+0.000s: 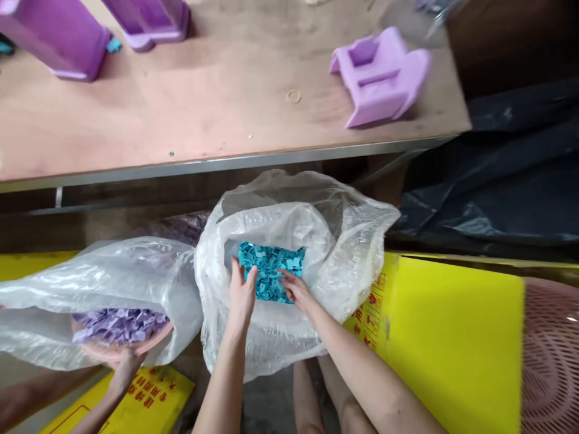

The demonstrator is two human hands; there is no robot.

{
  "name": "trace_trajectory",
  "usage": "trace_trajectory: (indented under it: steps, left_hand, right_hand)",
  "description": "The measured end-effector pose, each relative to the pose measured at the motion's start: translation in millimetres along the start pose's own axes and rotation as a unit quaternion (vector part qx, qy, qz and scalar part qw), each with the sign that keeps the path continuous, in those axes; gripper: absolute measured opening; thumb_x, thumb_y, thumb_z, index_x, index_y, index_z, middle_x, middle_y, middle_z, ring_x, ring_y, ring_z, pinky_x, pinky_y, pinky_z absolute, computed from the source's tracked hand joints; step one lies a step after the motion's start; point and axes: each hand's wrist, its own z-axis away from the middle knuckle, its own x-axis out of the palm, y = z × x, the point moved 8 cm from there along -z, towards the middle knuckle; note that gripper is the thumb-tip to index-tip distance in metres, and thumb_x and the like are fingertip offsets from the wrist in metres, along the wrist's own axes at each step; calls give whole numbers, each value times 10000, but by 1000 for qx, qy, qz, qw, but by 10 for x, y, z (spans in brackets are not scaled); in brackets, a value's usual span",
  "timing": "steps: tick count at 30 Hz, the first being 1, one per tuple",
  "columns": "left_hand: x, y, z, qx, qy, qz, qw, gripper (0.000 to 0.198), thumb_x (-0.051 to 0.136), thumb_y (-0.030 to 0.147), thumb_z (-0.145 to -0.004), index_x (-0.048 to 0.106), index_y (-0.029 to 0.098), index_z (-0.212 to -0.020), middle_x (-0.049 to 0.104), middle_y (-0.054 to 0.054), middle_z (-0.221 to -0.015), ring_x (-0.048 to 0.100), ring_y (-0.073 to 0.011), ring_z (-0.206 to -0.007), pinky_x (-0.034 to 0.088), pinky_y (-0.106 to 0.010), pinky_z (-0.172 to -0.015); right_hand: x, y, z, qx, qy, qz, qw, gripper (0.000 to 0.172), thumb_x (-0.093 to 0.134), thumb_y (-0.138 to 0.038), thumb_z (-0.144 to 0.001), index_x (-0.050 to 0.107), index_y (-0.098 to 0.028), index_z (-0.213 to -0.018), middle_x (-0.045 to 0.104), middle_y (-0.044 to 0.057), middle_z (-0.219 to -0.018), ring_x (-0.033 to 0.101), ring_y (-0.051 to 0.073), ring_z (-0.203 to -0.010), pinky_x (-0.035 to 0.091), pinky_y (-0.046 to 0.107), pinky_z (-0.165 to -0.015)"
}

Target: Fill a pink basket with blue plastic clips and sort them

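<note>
A large translucent plastic bag [357, 265] stands with its mouth spread wide in front of me. Deep inside lies a heap of small teal plastic pieces [270, 283]. My left hand [243, 288] is at the heap's left side, thumb and fingers apart, with nothing visible in it. From the right, my right hand [295, 288] reaches over the heap, index finger stretched out and the other fingers loosely bent. Whether its fingertips touch the pieces I cannot tell.
At left, a co-worker's hand [125, 367] holds a pink basket [158, 340] of purple pieces [120, 325] in another bag [113, 265]. A workbench [226, 102] carries purple plastic parts [384, 75]. Yellow boxes [456, 337] and a pink woven basket [549, 355] stand at right.
</note>
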Motion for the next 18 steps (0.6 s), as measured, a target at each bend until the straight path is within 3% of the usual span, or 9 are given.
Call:
trace_trajectory:
  steps: [3,7,9,12,15,18]
  left_hand:
    - [206,-145,193,-30,-38,37,998,764,457,480,-847,98,216,-1468,281,-130,-1512,360,-225,-1345,382,-348,-1057]
    - [483,-346,406,-72,-72,31,994,690,476,375,-847,186,194,-1446,361,-160,-1466,396,-238,-1322,377,-421,-1050]
    - [600,-370,501,-70,-92,9,993,633,483,327,-835,279,151,-1408,381,-180,-1448,400,-245,-1317,360,-426,-1060]
    - [639,-130,671,28,-43,-33,998,515,477,298,-823,422,108,-1299,440,-191,-1391,416,-250,-1292,326,-426,-1082]
    - [740,305,1022,151,4,-13,988,387,450,314,-836,504,133,-1173,540,-162,-1258,506,-239,-1173,398,-422,-1019]
    - [1163,699,1566,236,-75,24,968,262,394,296,-871,554,171,-1036,624,-108,-1051,593,-203,-990,481,-385,-908]
  right_hand:
    - [-47,-96,183,19,21,-61,998,576,758,-380,-565,596,-205,-1090,480,-93,-534,363,40,-411,191,184,-360]
    - [78,-270,444,12,4,-139,990,486,785,-342,-533,602,-207,-963,609,-35,-768,498,58,-557,292,175,-427]
    - [174,-383,607,-3,-13,-179,984,452,781,-336,-540,582,-204,-924,615,-27,-790,526,73,-605,353,187,-486]
    - [229,-656,955,-40,-29,-208,977,434,762,-339,-571,570,-204,-937,593,-29,-756,547,93,-653,408,216,-579]
    - [43,-1088,1496,-91,-4,-179,980,380,739,-340,-601,577,-205,-917,569,-23,-751,538,96,-678,420,229,-635]
    - [-479,-1603,2224,-166,88,-124,974,336,719,-367,-618,568,-225,-883,547,-16,-772,505,98,-677,420,236,-630]
